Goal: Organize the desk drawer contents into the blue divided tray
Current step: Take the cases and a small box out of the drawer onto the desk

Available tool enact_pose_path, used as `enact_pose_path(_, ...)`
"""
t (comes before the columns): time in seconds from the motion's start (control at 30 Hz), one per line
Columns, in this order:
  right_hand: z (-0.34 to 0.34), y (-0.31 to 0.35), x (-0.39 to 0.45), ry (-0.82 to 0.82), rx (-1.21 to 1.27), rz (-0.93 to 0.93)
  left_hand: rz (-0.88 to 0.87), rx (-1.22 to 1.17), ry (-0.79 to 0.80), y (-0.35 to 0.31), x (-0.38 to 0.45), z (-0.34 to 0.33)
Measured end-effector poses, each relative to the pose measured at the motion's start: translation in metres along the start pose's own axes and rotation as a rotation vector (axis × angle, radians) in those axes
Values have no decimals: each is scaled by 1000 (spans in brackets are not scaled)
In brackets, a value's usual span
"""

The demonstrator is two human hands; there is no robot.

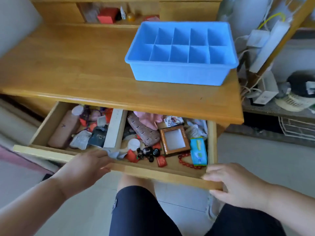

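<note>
Drawer (42,151) stands open; both hands (88,165) grip its front edge.

Divided tray (180,72): plain light blue; desk (76,65) and drawer (153,172): honey-yellow wood; pouch (144,132): brown, small pale motifs; beads (185,161): red; tissue pack (198,151): blue-green

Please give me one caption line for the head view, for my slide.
Both hands, left and right, grip the front of the open, cluttered drawer; the blue tray sits empty on the desk.

Drawer (119,169) rear hidden under desk (85,68); shelf items (109,15) blurred.
</note>
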State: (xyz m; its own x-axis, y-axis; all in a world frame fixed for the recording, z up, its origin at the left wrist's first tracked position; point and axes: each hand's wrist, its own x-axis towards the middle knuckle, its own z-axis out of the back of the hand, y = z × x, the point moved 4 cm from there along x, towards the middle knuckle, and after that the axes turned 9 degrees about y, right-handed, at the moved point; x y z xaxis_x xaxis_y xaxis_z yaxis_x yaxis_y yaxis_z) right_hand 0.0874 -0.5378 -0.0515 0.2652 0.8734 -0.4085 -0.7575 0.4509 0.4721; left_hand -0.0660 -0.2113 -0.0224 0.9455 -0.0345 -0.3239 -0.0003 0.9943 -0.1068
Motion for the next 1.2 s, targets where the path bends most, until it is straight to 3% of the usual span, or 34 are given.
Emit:
enact_pose_path(0.27,-31,44,-33,39,-39,29,87,20,112,-20,-50,-27)
enact_pose_path(0.57,-51,33,-21,165,78,35,157,-63,141,-19,-57,-48)
enact_pose_path(0.67,-38,28,-4,166,129,-11,278,-268,137,-10,-56,-47)
enact_pose_path(0.8,-17,17,38,-109,226,-141,475,-530,-42,-1,-44,-51)
enact_pose_path(0.87,-13,18,62,-173,133,-141,602,-554,-126,4,-34,-58)
enact_pose_path(0.93,-18,18,81,-134,-3,-152,699,-556,-155,10,-21,-64)
enact_pose_path(1.2,-30,16,101,-72,-145,-125,913,-570,95,36,29,-84)
